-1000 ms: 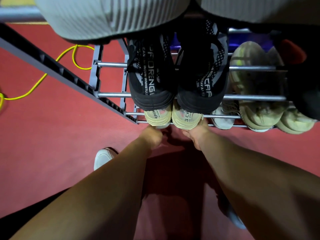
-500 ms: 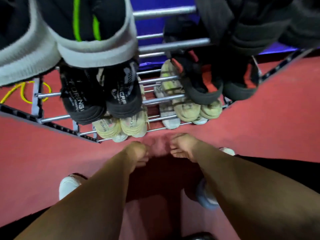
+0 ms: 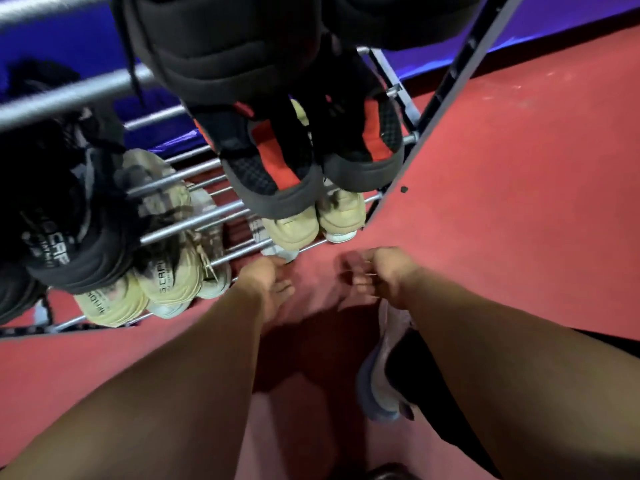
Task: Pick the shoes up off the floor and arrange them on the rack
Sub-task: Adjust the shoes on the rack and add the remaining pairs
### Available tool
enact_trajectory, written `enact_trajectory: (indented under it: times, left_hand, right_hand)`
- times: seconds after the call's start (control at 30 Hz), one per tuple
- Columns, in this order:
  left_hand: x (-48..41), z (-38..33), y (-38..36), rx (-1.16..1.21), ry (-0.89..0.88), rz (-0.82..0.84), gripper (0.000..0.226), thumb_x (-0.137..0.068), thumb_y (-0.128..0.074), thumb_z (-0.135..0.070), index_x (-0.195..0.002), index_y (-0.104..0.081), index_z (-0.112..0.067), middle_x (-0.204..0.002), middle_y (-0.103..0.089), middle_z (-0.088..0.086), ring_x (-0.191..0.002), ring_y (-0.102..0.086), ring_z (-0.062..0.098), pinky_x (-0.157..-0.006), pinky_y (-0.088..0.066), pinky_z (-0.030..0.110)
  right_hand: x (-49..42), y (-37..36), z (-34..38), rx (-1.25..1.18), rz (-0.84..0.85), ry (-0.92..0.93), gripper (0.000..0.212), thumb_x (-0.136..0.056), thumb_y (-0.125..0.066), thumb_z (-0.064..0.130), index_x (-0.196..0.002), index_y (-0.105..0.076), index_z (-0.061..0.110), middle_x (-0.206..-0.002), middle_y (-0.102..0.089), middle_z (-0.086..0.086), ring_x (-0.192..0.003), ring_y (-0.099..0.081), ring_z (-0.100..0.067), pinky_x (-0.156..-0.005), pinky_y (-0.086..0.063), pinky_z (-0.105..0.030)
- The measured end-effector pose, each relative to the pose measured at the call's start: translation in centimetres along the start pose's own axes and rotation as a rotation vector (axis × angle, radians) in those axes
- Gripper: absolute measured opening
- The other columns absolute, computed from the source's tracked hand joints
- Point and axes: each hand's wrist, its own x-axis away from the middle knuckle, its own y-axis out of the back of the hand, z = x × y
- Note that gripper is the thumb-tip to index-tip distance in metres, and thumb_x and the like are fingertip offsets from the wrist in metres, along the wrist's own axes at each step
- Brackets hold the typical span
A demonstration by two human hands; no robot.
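The metal shoe rack [image 3: 194, 221] fills the upper left. A beige pair [image 3: 162, 282] sits on its bottom tier at the left. A second beige pair [image 3: 311, 221] sits further right. Above them rest a black pair with white lettering [image 3: 62, 240] and a black-and-red pair [image 3: 294, 164]. A black shoe [image 3: 225, 46] hangs over the top tier. My left hand [image 3: 270, 282] hovers over the red floor just in front of the bottom tier, fingers relaxed, holding nothing. My right hand [image 3: 377, 275] is beside it, loosely curled and blurred, also holding nothing.
Red floor [image 3: 502, 202] stretches to the right of the rack's dark side frame [image 3: 446, 95]. A blue wall [image 3: 554, 26] runs behind. My own foot in a grey-blue shoe [image 3: 381, 382] stands under my right forearm.
Both hands have drawn back from the left beige pair on the bottom tier. The view has swung right, so the rack's right end and the floor beyond now show.
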Motion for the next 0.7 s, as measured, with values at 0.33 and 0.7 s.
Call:
enact_trajectory:
  times: [0.33,0.7]
  left_hand:
    - [-3.3,-0.6,-2.1,0.337,0.026,-0.041,0.027,-0.105,-0.051,-0.013,-0.130,-0.060,-0.008,-0.124,-0.063,0.011,-0.120,-0.062,0.023,-0.096,-0.052,0.034]
    - [1.3,4.2,2.0,0.192,0.103,-0.087,0.011,-0.100,-0.055,-0.009,-0.091,-0.058,-0.004,-0.075,-0.058,0.009,-0.072,-0.064,0.019,-0.055,-0.062,0.035]
  right_hand:
    - [-1.1,0.7,-0.3,-0.023,0.057,-0.009,0.024,-0.103,-0.052,0.028,-0.114,-0.071,0.018,-0.092,-0.063,0.000,-0.079,-0.063,-0.018,-0.061,-0.054,-0.027]
    - [2.7,-1.0,-1.7,0.096,-0.004,0.011,0.021,-0.101,-0.054,0.017,-0.086,-0.067,0.020,-0.070,-0.054,-0.003,-0.059,-0.046,-0.017,-0.058,-0.046,-0.027]
